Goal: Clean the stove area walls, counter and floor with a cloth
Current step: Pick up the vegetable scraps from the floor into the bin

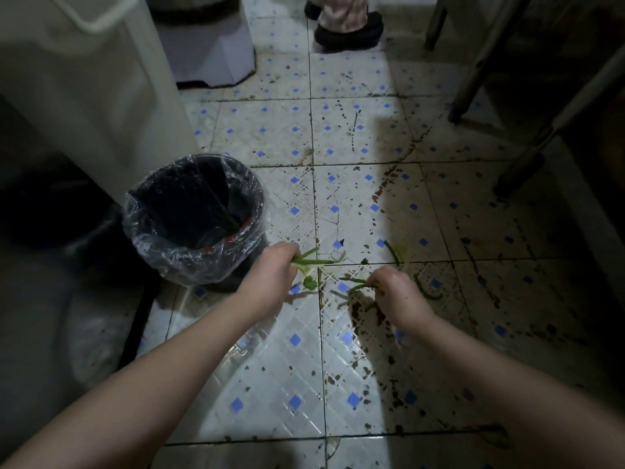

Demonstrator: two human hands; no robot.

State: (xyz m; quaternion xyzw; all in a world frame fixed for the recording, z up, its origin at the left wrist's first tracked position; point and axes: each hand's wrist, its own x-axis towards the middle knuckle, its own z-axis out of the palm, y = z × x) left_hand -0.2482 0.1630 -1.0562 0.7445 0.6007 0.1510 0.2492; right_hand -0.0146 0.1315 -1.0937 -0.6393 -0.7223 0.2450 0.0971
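Note:
Both my arms reach down to a dirty tiled floor (338, 333), white with blue diamonds and dark stains. My left hand (270, 275) is shut on a bunch of green vegetable stalks (318, 260), close to the right side of a bin. My right hand (399, 292) pinches other green stalks (355, 282) lying on the floor. More green scraps (426, 289) lie just right of that hand. No cloth is in view.
A black waste bin (192, 218) lined with clear plastic stands left of my hands. A pale appliance (84, 89) rises behind it. Another person's dark shoes (348, 28) are at the top. Dark furniture legs (473, 79) stand at the right.

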